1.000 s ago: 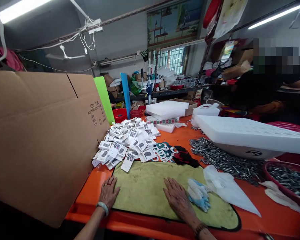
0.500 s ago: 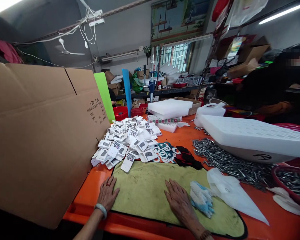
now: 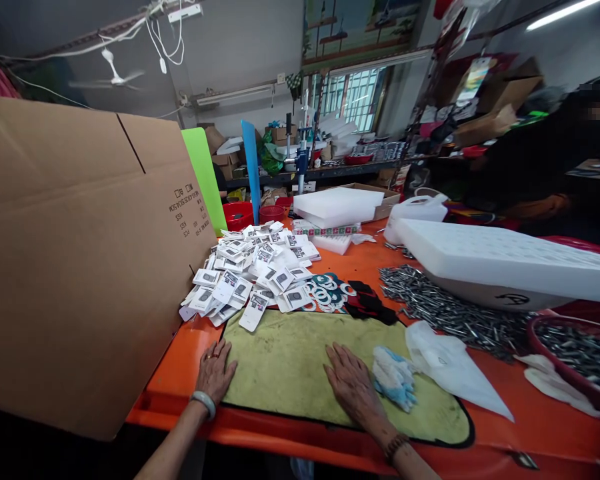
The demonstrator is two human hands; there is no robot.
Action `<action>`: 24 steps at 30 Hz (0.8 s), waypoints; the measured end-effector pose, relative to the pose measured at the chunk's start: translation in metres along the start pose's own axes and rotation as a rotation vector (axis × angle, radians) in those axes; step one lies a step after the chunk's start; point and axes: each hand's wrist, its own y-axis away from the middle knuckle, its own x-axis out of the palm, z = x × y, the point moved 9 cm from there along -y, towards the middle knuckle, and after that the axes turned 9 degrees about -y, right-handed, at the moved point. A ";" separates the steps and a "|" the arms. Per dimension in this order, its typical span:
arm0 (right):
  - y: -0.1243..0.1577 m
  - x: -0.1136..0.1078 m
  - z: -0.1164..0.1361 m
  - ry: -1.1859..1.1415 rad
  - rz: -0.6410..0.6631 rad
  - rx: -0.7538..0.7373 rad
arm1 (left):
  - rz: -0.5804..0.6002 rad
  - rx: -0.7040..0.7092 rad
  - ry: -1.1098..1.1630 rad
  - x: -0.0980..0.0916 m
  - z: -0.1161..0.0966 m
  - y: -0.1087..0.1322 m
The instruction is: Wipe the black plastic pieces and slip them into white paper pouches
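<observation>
My left hand [image 3: 216, 373] lies flat at the left edge of a green mat [image 3: 285, 360], fingers spread, holding nothing. Flat on the mat's right half rests my right hand [image 3: 354, 387], its fingers apart and nothing in them. Just right of it is a crumpled blue and white cloth [image 3: 394, 379]. Beyond the mat lies a heap of white printed cards [image 3: 240, 273], one of them overlapping the mat's far edge. White and teal rings [image 3: 325, 292] and a black and red glove-like item [image 3: 369, 303] sit beside the heap.
A large cardboard box [image 3: 90, 267] stands at the left. On the orange table [image 3: 350, 257] are white foam blocks [image 3: 337, 203], a pile of metal pieces [image 3: 445, 313], a white sheet [image 3: 455, 367] and a red basket [image 3: 580, 373]. A person in dark clothing [image 3: 535, 160] is at the back right.
The view has shifted slightly, so the table and its items appear a little higher and the box farther left. Both hands stay flat on the mat.
</observation>
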 end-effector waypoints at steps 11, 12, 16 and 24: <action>-0.002 -0.011 0.009 -0.001 0.040 0.045 | 0.031 0.169 0.102 -0.007 -0.123 -0.006; -0.003 -0.012 0.010 0.001 0.045 0.049 | 0.036 0.216 0.124 -0.002 -0.137 -0.003; -0.004 -0.015 0.012 -0.003 0.062 0.070 | 0.034 0.301 0.139 0.012 -0.165 0.007; -0.004 -0.016 0.012 -0.015 0.083 0.091 | 0.033 0.313 0.111 0.007 -0.165 0.010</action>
